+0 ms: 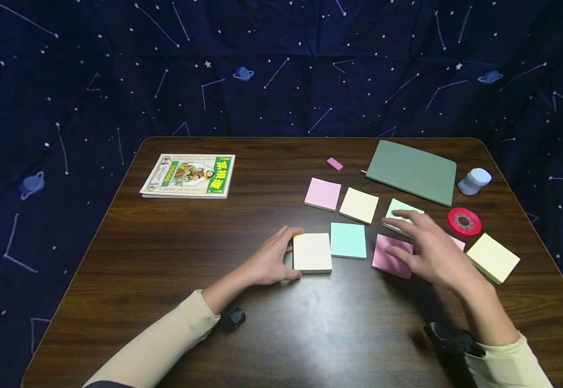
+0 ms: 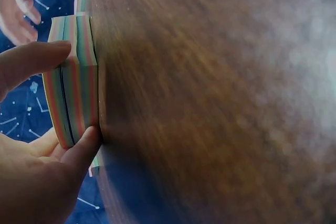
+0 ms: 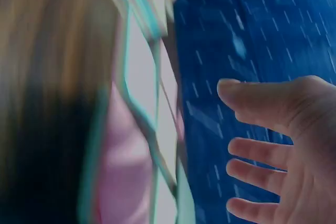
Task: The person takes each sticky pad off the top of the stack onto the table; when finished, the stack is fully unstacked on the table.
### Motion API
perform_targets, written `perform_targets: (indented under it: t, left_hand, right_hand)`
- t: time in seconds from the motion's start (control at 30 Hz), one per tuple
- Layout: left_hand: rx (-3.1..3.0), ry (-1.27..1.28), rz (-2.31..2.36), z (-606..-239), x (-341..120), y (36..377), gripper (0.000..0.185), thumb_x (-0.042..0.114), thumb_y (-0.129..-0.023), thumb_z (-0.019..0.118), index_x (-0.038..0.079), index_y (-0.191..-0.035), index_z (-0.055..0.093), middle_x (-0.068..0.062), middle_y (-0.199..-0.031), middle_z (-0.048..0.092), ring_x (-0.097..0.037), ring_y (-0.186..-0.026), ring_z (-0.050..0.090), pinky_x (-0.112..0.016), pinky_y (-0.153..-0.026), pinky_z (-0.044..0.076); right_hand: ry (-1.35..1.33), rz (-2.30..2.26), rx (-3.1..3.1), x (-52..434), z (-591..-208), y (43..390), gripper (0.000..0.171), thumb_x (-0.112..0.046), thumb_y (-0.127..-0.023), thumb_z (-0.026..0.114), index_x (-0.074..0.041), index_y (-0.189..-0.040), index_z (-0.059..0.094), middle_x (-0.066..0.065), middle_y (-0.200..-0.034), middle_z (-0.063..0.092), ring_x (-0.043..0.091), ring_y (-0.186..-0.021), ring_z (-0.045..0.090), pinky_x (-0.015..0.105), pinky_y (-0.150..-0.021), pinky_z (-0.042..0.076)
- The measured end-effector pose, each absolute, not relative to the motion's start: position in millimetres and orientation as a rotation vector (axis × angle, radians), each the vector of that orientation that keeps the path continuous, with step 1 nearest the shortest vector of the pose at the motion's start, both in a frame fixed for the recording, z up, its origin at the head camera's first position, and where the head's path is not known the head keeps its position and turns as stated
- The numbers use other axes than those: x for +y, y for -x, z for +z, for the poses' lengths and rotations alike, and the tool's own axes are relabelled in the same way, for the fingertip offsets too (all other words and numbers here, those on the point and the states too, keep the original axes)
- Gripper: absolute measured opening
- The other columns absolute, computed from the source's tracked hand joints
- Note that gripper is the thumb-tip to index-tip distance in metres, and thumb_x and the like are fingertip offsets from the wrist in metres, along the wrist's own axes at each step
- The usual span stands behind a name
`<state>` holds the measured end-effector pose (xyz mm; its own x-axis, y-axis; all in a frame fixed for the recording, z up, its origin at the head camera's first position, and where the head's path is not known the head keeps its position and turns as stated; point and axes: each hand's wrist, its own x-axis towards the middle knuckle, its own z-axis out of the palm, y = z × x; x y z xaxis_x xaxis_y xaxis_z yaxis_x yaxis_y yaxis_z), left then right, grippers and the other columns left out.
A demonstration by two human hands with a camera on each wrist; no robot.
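Head view, left hand: the left hand [image 1: 272, 260] grips a thick cream pad of sticky notes [image 1: 312, 252] by its near edge, thumb and fingers curled round the sides, as if to steady it flat on the surface [image 1: 174, 258].
Head view, right hand: the right hand [image 1: 431, 248] hovers with fingers spread and relaxed, holding nothing, above a dark pink pad [image 1: 391, 256] and just beside a pale green pad [image 1: 401, 213].
Head view, other pads: a turquoise pad [image 1: 348, 240] lies beside the cream one; behind it, a light pink pad [image 1: 322, 194] and a yellow pad [image 1: 359, 205].
Head view, surroundings: a dark wood tabletop also carries a magazine [image 1: 188, 175], a grey notebook [image 1: 412, 171] and a red tape roll [image 1: 464, 221]; star-printed navy cloth [image 1: 281, 64] hangs behind.
Left wrist view: thumb and finger pinch the pad's striped multicoloured edge [image 2: 73, 80] against the wood.
Right wrist view: blurred; an open palm [image 3: 283, 145] with pads below.
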<state>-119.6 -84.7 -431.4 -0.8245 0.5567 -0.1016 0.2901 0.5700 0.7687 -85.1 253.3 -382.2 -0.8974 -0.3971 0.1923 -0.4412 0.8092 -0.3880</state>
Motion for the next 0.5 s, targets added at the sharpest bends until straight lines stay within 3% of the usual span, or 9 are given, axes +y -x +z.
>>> perform_targets:
  t: [0.3,0.5]
  left_hand:
    - [2.487,-0.728,1.114,-432,-85,119,0.09,0.002,-0.067,0.088,0.003,-0.143,0.039,-0.011,-0.129,0.049,-0.031,-0.115,0.059,-0.036,-0.1,0.048]
    - [2.503,-0.739,1.087,-431,-86,119,0.092,0.005,-0.066,0.088,0.005,-0.143,0.038,-0.01,-0.13,0.049,-0.031,-0.113,0.06,-0.038,-0.1,0.049]
  right_hand:
    - [-1.096,0.509,-2.946,164,-392,100,0.067,-0.04,-0.085,0.075,-0.017,-0.143,0.051,0.013,-0.147,0.041,0.033,-0.129,0.045,0.052,-0.104,0.043]
    - [-1.246,0.494,-2.916,140,-406,112,0.072,-0.042,-0.079,0.08,-0.015,-0.14,0.054,0.015,-0.144,0.044,0.03,-0.128,0.046,0.048,-0.106,0.041]
